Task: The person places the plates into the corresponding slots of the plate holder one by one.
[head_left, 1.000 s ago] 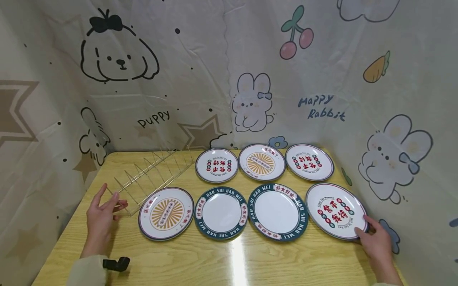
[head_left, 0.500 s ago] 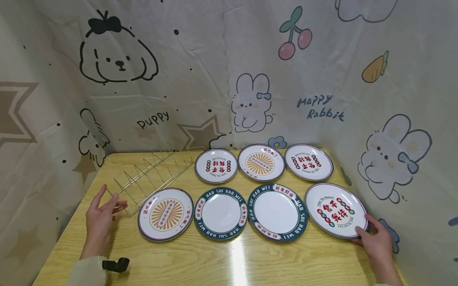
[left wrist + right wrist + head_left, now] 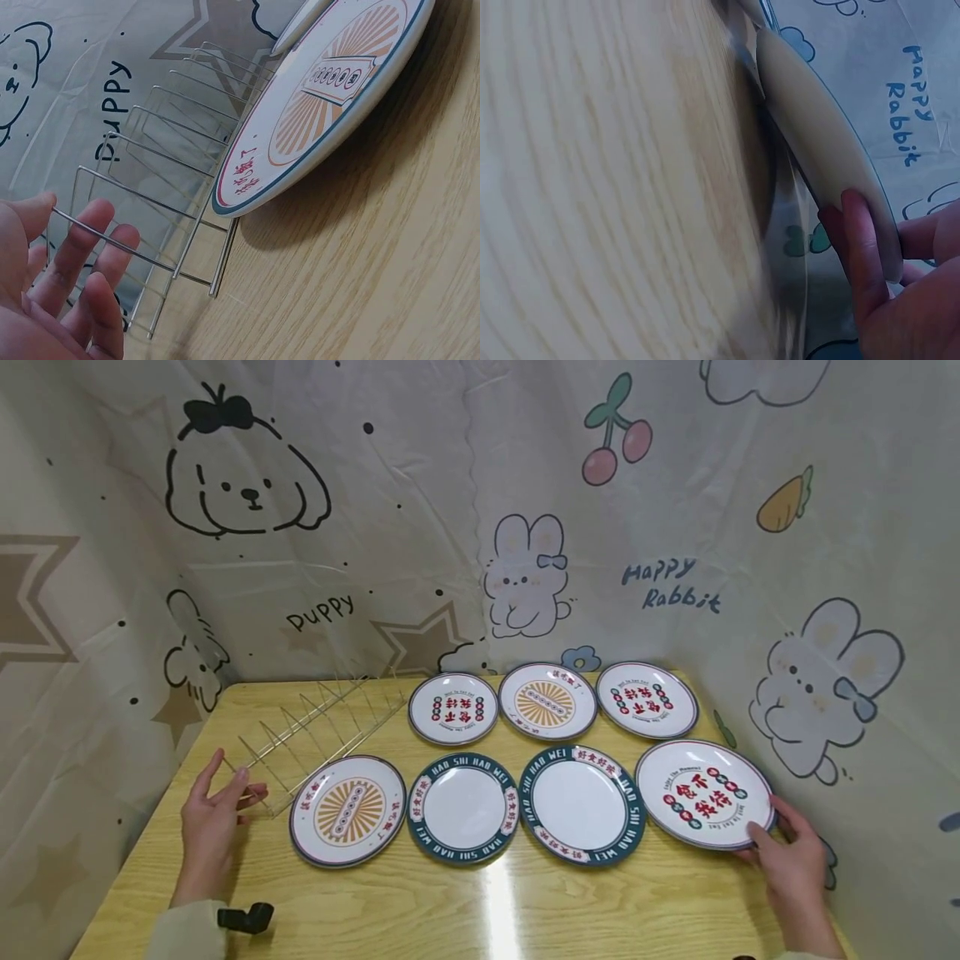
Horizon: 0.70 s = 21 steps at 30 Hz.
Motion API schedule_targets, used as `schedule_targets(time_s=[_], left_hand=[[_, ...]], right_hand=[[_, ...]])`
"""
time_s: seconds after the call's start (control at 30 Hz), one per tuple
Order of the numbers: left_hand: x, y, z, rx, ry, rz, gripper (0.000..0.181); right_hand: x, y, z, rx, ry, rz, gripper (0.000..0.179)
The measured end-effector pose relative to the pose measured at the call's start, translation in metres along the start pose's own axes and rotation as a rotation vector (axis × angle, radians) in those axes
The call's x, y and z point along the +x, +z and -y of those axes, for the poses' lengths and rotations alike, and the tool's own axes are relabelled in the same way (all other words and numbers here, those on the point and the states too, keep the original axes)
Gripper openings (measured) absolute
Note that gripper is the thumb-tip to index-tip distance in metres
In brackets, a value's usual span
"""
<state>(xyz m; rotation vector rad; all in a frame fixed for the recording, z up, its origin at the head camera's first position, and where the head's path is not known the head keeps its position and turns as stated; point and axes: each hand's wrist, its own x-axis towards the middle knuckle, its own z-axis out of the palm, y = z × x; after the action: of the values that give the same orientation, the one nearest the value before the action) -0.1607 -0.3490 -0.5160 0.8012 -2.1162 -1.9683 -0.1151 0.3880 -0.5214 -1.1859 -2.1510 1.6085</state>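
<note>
Pinches the near end of the rack (image 3: 152,198) with the left hand (image 3: 212,818). Grips a lettered plate (image 3: 705,793) by its right rim in the right hand (image 3: 791,860), with thumb above and fingers beneath. Holds it tilted over the right end of the worktop (image 3: 375,910), with the gripped side raised. Has a sunburst plate (image 3: 348,811) close beside the rack, then two green plates (image 3: 582,806), and three back plates (image 3: 549,703) in a row behind

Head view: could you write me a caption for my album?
Left hand on a wire rack, right hand gripping a plate, six more plates alongside.
</note>
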Motion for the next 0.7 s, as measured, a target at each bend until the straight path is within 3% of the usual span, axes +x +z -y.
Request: schedule_targets(time_s=[0.47, 0.7], left_hand=[[0.001, -0.003, 0.000, -0.017, 0.007, -0.002, 0.070], [-0.001, -0.001, -0.002, -0.043, 0.006, 0.006, 0.071]], right_hand=[[-0.019, 0.003, 0.024, 0.005, -0.082, -0.056, 0.075], [-0.030, 0.016, 0.035, 0.021, -0.131, -0.071, 0.072]])
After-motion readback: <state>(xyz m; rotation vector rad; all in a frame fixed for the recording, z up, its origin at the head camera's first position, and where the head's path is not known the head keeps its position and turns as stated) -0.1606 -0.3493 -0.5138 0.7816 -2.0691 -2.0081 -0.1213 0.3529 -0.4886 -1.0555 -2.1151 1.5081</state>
